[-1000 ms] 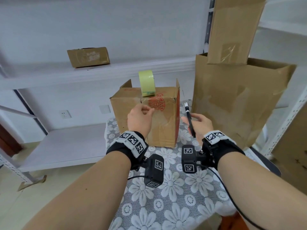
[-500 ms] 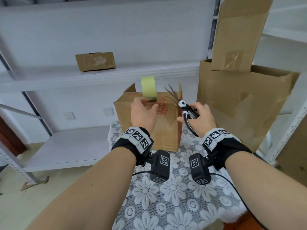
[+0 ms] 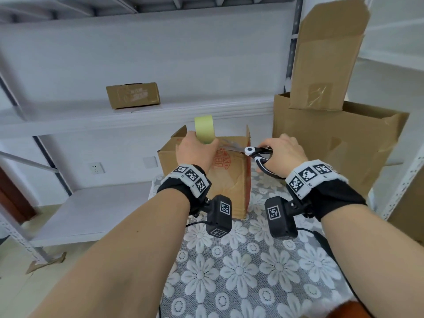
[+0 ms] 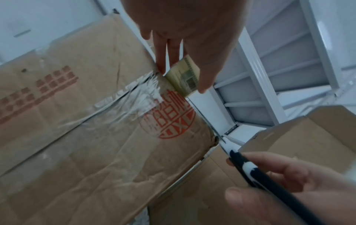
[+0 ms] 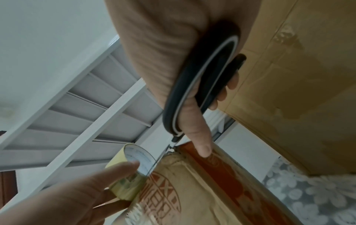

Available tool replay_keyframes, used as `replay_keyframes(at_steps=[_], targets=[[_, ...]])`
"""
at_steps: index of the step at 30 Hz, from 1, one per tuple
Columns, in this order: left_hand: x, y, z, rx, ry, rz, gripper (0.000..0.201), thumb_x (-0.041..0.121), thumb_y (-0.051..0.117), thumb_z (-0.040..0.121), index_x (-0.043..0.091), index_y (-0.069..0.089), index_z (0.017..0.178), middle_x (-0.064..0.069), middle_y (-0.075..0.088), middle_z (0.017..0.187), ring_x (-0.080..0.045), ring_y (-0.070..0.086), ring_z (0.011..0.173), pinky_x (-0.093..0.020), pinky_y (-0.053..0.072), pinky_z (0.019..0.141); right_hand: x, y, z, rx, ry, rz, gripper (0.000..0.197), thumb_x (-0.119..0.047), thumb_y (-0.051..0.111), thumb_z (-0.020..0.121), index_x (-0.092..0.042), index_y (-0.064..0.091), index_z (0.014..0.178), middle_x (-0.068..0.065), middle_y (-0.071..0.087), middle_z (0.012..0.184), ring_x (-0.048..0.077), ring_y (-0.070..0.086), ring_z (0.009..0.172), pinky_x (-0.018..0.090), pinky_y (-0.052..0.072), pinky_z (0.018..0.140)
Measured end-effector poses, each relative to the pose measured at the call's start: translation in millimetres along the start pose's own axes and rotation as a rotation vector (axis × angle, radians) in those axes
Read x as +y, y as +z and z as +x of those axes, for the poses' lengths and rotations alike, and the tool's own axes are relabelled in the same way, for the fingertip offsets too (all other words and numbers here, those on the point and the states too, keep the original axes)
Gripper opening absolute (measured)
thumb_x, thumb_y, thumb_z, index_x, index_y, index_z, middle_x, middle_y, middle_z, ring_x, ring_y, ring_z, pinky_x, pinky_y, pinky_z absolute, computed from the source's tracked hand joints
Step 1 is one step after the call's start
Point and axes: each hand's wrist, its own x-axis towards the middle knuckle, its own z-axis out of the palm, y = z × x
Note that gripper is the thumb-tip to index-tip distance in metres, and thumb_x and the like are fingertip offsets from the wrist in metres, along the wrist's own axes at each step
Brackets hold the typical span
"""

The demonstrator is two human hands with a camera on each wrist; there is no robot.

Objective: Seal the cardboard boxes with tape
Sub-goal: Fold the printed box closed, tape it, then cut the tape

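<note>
A small cardboard box (image 3: pixel 229 184) with a red stamp stands on the flowered table, clear tape wrinkled over its front seam (image 4: pixel 134 103). A yellowish tape roll (image 3: pixel 205 128) stands on edge at the box's top front edge. My left hand (image 3: pixel 197 145) holds the roll, thumb and fingers pinching its sides (image 4: pixel 184 76). My right hand (image 3: pixel 275 150) grips black-and-white scissors (image 3: pixel 250 150) by the handles (image 5: pixel 202 85). The blades point left along the box top toward the roll. Whether a tape strip lies between the blades is unclear.
A large open cardboard box (image 3: pixel 332 152) with a tall raised flap (image 3: pixel 325 53) stands close on the right. Another small box (image 3: pixel 133 95) sits on the white shelf (image 3: pixel 91 115) behind. A lace flowered cloth covers the table (image 3: pixel 241 271).
My right hand lifted the scissors from beside the box up to its top edge and turned the blades left. My left hand rose from the box front to the tape roll.
</note>
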Motion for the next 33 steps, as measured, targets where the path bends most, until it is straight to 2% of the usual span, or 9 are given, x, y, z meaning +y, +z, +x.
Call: replay_keyframes(at_steps=[3, 8, 11, 14, 17, 19, 22, 26, 33], targets=[[4.2, -0.8, 3.0, -0.013, 0.003, -0.013, 0.028, 0.034, 0.067, 0.080, 0.016, 0.054, 0.098, 0.010, 0.055, 0.080, -0.010, 0.055, 0.071, -0.028, 0.041, 0.059, -1.1, -6.9, 1.0, -0.049, -0.012, -0.036, 0.040, -0.031, 0.062, 0.086, -0.032, 0.056, 0.126, 0.012, 0.050, 0.120, 0.032, 0.040, 0.113, 0.040, 0.038, 0.090], [-2.5, -4.3, 4.1, -0.002, 0.023, -0.053, 0.025, 0.030, 0.068, 0.082, 0.016, 0.052, 0.096, 0.011, 0.051, 0.077, -0.003, 0.048, 0.066, -0.022, 0.035, 0.055, -12.2, -17.0, 6.3, -0.080, -0.028, -0.087, 0.039, -0.026, 0.063, 0.086, -0.033, 0.058, 0.125, 0.011, 0.052, 0.118, 0.031, 0.039, 0.112, 0.039, 0.037, 0.087], [-5.5, -5.1, 2.5, 0.027, 0.046, -0.057, 0.025, 0.031, 0.068, 0.085, 0.017, 0.050, 0.094, 0.013, 0.049, 0.076, 0.000, 0.046, 0.066, -0.022, 0.034, 0.056, -21.3, -26.9, 14.4, -0.138, -0.045, -0.122, 0.044, -0.030, 0.071, 0.081, -0.032, 0.060, 0.122, 0.007, 0.056, 0.118, 0.031, 0.039, 0.115, 0.038, 0.038, 0.084], [-6.2, -1.8, 0.6, 0.013, 0.062, -0.058, 0.027, 0.034, 0.067, 0.086, 0.017, 0.048, 0.098, 0.014, 0.048, 0.079, -0.001, 0.046, 0.068, -0.026, 0.036, 0.063, -32.6, -32.5, 23.8, -0.180, -0.061, -0.165, 0.040, -0.032, 0.074, 0.078, -0.028, 0.065, 0.117, 0.005, 0.062, 0.112, 0.029, 0.042, 0.106, 0.037, 0.041, 0.079], [-7.9, 1.1, -1.2, 0.016, 0.061, -0.071, 0.030, 0.034, 0.065, 0.089, 0.013, 0.049, 0.103, 0.011, 0.049, 0.081, -0.010, 0.050, 0.073, -0.029, 0.038, 0.068, -43.6, -33.4, 27.5, -0.191, -0.056, -0.193, 0.043, -0.034, 0.078, 0.075, -0.020, 0.067, 0.115, 0.006, 0.066, 0.107, 0.026, 0.047, 0.094, 0.032, 0.041, 0.068], [-9.6, 0.7, -1.4, 0.026, 0.053, -0.077, 0.034, 0.035, 0.063, 0.090, 0.010, 0.049, 0.108, 0.008, 0.049, 0.084, -0.017, 0.053, 0.080, -0.031, 0.041, 0.072, -46.9, -32.4, 28.5, -0.211, -0.070, -0.218, 0.046, -0.036, 0.078, 0.076, -0.016, 0.066, 0.115, 0.007, 0.067, 0.108, 0.026, 0.053, 0.093, 0.030, 0.039, 0.063], [-10.7, -1.2, 0.0, 0.031, 0.039, -0.100, 0.037, 0.037, 0.062, 0.092, 0.008, 0.048, 0.111, 0.006, 0.050, 0.089, -0.021, 0.054, 0.088, -0.034, 0.044, 0.077, -45.6, -34.5, 29.5, -0.203, -0.082, -0.209, 0.044, -0.034, 0.077, 0.076, -0.017, 0.066, 0.115, 0.007, 0.066, 0.107, 0.029, 0.056, 0.100, 0.032, 0.040, 0.068], [-9.5, 1.3, -2.6, 0.028, 0.023, -0.132, 0.039, 0.037, 0.058, 0.095, 0.005, 0.045, 0.114, 0.009, 0.045, 0.084, -0.020, 0.050, 0.086, -0.031, 0.038, 0.074, -44.5, -40.0, 26.7, -0.157, -0.058, -0.227, 0.037, -0.035, 0.075, 0.077, -0.018, 0.067, 0.109, 0.007, 0.066, 0.102, 0.030, 0.052, 0.098, 0.036, 0.042, 0.071], [-8.8, 1.0, -7.6, 0.044, 0.007, -0.129, 0.033, 0.036, 0.053, 0.099, 0.011, 0.033, 0.106, 0.011, 0.039, 0.081, -0.018, 0.046, 0.082, -0.028, 0.034, 0.071, -39.7, -39.2, 23.7, -0.194, -0.028, -0.215, 0.027, -0.028, 0.075, 0.075, -0.016, 0.071, 0.099, 0.006, 0.069, 0.088, 0.025, 0.062, 0.078, 0.029, 0.050, 0.064]])
